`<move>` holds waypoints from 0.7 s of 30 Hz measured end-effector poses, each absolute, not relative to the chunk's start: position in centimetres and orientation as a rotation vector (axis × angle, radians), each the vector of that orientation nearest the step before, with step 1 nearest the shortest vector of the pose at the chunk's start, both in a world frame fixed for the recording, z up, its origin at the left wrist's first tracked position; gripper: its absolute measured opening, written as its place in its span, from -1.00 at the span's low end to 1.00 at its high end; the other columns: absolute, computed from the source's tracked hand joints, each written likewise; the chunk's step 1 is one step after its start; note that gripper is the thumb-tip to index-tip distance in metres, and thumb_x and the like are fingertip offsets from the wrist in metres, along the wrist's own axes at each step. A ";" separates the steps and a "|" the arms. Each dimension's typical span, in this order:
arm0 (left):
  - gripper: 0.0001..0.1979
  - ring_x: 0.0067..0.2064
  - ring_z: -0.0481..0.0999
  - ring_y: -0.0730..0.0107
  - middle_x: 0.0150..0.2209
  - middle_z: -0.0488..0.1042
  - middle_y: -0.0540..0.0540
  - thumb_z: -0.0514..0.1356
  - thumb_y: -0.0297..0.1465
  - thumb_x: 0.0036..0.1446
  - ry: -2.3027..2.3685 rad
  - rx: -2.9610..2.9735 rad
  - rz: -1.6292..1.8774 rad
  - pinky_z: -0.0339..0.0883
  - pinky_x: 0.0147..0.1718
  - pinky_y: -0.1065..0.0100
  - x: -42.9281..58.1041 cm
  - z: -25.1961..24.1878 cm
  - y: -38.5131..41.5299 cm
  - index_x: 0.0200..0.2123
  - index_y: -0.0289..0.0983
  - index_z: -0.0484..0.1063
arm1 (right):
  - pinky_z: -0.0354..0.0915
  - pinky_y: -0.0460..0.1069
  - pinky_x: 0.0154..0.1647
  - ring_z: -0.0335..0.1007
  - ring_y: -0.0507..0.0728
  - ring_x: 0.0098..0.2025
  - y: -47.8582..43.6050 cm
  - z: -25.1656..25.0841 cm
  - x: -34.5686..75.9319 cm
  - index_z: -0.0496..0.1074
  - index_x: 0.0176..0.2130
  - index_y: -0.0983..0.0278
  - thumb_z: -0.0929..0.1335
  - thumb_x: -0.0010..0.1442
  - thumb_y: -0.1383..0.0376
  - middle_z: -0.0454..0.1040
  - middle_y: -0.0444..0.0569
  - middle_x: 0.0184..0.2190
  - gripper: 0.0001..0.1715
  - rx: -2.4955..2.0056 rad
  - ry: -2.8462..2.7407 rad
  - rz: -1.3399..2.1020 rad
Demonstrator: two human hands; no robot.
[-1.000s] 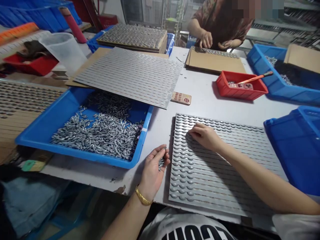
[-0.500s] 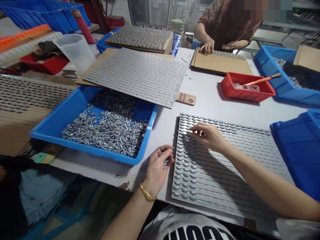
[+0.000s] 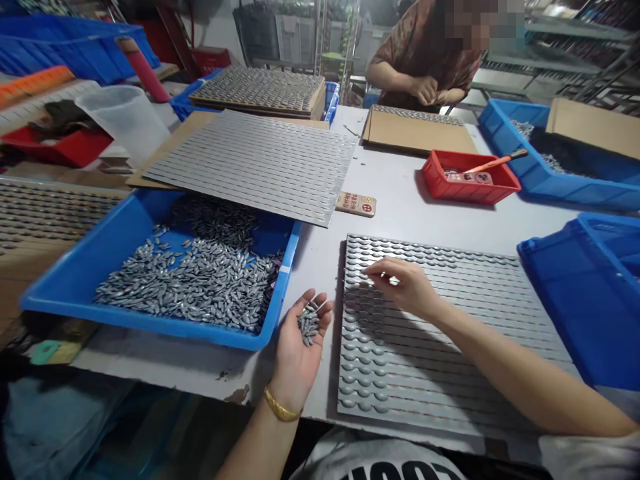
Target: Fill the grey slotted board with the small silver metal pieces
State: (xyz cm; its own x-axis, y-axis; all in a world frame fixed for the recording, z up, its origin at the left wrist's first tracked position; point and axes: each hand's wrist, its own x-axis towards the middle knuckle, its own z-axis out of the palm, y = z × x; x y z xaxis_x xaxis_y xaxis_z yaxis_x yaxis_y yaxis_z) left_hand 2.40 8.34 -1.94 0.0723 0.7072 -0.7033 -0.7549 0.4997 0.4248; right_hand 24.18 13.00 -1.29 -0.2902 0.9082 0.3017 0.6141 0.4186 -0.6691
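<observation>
My left hand (image 3: pixel 300 343) rests palm up at the table edge, cupping several small grey metal pieces (image 3: pixel 309 323) in its curled fingers. It lies between the blue tray (image 3: pixel 75 280) of loose metal pieces (image 3: pixel 200 280) and a grey slotted panel (image 3: pixel 450 347). My right hand (image 3: pixel 403 285) hovers over the panel's upper left part, fingers pinched together on something I cannot make out. The panel's left columns and top rows hold seated pieces.
Another slotted panel (image 3: pixel 260 160) overhangs the blue tray. A small card (image 3: pixel 355 204) and a red tray (image 3: pixel 467 179) lie on the table. Blue bins (image 3: pixel 580 300) stand right. A person (image 3: pixel 425 60) works at a cardboard sheet (image 3: pixel 415 133) opposite. A plastic jug (image 3: pixel 120 117) stands back left.
My left hand has turned palm up, showing the pieces it holds. My right hand has shifted slightly left along the panel's upper rows. The opposite person's hands rose from the cardboard.
</observation>
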 end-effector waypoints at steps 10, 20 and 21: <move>-0.85 -0.21 0.57 0.34 -0.21 0.54 -0.19 0.25 -0.53 0.05 1.020 0.022 1.051 0.47 -0.20 0.38 2.9 -2.2 7.9 -0.25 -0.32 0.45 | 0.34 0.00 -0.20 0.43 0.14 -0.20 15.5 -4.7 28.3 0.52 -0.21 0.23 0.24 0.21 0.41 0.52 0.02 -0.24 -0.72 -1.408 -2.311 0.215; -0.70 -0.46 0.32 0.63 -0.43 0.37 0.00 0.35 -0.35 -0.02 0.947 0.149 1.057 0.22 -0.52 0.58 2.7 -2.6 7.9 -0.18 -0.32 0.52 | 0.32 0.01 -0.24 0.41 0.15 -0.25 15.8 -3.8 28.3 0.52 -0.25 0.23 0.24 0.19 0.41 0.49 0.02 -0.29 -0.72 -1.409 -2.411 0.183; -0.70 -0.45 0.32 0.63 -0.42 0.37 -0.01 0.34 -0.35 -0.01 0.936 0.160 1.054 0.21 -0.52 0.57 2.7 -2.6 7.9 -0.17 -0.33 0.52 | 0.33 0.01 -0.25 0.41 0.15 -0.25 15.7 -3.6 28.2 0.52 -0.25 0.23 0.24 0.20 0.40 0.49 0.03 -0.28 -0.73 -1.415 -2.399 0.196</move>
